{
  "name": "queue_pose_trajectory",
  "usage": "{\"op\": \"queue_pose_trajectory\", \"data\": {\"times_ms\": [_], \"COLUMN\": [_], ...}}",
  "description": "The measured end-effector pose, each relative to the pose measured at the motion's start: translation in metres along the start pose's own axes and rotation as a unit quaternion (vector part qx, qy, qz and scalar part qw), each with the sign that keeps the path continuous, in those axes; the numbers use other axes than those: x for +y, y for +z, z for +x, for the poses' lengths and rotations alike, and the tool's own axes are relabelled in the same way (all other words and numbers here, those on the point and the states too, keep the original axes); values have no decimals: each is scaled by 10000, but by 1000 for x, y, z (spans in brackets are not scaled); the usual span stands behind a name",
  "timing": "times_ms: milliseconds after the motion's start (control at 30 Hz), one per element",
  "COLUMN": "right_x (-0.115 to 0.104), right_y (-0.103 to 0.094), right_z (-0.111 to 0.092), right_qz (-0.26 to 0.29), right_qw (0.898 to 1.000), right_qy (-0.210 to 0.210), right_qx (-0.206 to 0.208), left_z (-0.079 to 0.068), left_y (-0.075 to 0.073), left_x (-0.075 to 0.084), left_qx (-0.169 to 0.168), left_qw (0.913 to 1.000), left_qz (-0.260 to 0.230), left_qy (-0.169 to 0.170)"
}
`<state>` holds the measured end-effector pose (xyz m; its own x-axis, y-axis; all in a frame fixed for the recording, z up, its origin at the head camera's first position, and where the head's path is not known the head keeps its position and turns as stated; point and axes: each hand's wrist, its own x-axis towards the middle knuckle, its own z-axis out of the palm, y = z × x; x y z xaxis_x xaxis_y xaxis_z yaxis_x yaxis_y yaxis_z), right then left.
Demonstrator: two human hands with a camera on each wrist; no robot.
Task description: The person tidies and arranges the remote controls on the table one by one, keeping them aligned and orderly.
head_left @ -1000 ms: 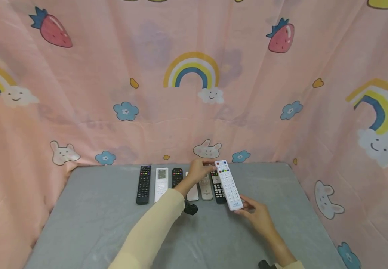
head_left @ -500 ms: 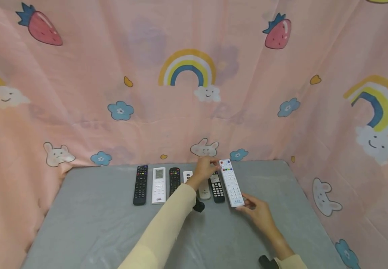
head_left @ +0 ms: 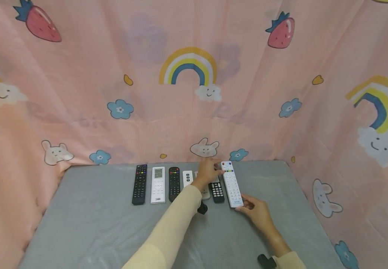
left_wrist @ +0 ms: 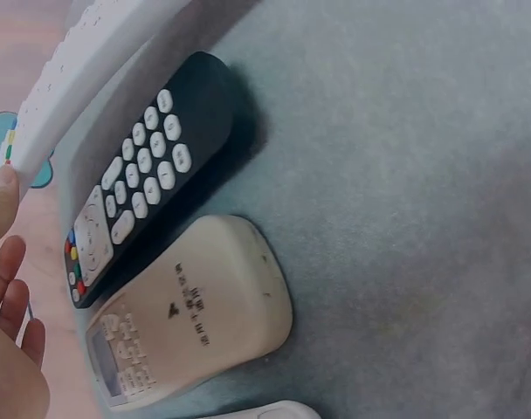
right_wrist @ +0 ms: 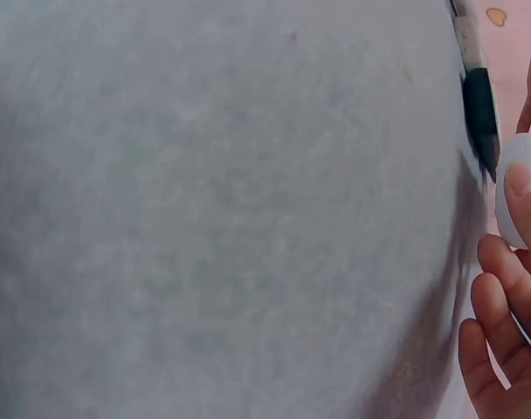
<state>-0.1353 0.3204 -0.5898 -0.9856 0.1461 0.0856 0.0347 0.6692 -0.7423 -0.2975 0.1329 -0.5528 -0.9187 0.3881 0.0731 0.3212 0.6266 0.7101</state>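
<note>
A long white remote control [head_left: 232, 186] with small colored buttons near its top slants at the right end of a row of remotes. My left hand [head_left: 208, 172] pinches its far end, thumb on the edge by the colored buttons. At the near end, my right hand [head_left: 259, 216] grips it between thumb and fingers. In the left wrist view the white remote [left_wrist: 91, 65] is raised above the black remote with white buttons [left_wrist: 148, 170]. The right wrist view shows the right thumb on the white remote's end [right_wrist: 513, 214]. My left hand partly covers the beige remote [head_left: 206, 193].
Left of my hands lie a black remote [head_left: 139, 185], a white remote with a screen [head_left: 158, 186], another black remote [head_left: 174, 183] and a small white remote [head_left: 187, 177]. They line the back of a grey-covered table [head_left: 96, 220], before a pink patterned curtain [head_left: 180, 119].
The long white remote has shifted right and lower, from overlapping the black remote with white buttons to beside it. Both hands kept hold, the left moving right with it.
</note>
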Motion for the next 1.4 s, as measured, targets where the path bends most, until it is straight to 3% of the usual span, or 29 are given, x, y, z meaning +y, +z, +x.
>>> {"op": "queue_pose_trajectory", "data": {"times_ms": [600, 1000, 1400], "right_x": [5, 9, 9], "right_y": [5, 10, 11], "right_z": [5, 7, 9], "right_qz": [-152, 24, 11], "right_qw": [9999, 9998, 9996], "right_qy": [-20, 181, 239], "right_qx": [-76, -60, -143], "left_z": [3, 5, 3], "left_y": [9, 13, 12], "left_x": [-9, -10, -10], "left_qx": [-127, -284, -447], "left_qw": [9998, 9990, 9960], "left_qz": [113, 163, 666], "left_qy": [-95, -291, -402]}}
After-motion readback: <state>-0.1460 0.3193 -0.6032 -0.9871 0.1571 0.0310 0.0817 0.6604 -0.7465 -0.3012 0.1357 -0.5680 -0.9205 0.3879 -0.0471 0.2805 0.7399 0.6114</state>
